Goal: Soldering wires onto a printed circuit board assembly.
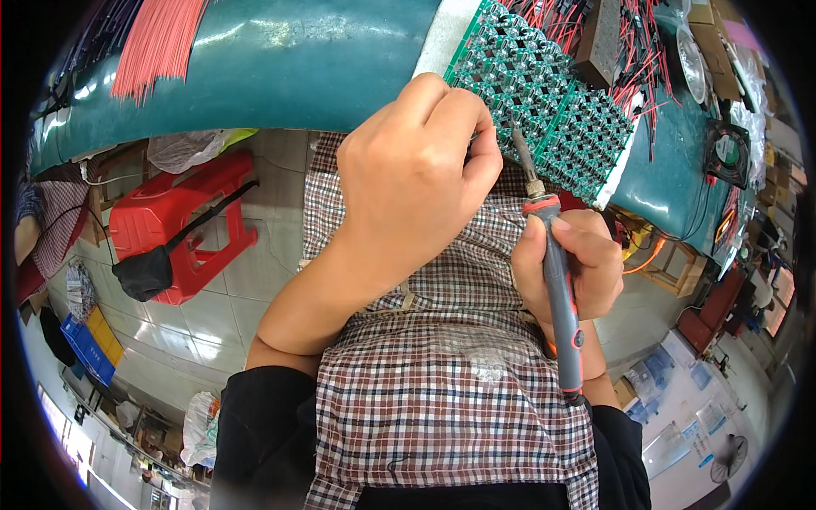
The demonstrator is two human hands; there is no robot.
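Note:
My right hand is closed round a grey and red soldering iron. Its metal tip points up and away from me, over the near edge of the green circuit boards. Those boards form a panel with many small black and silver parts. My left hand is closed in a pinch at the panel's near left side. Whatever its fingertips hold is hidden behind the hand. The iron's tip is just right of the left fingers, and I cannot tell whether it touches a board.
A bundle of pink-red wires lies on the teal tabletop at the far left. Beyond the boards are red and black wires and a dark block. A small black fan stands right. A red stool is on the floor left.

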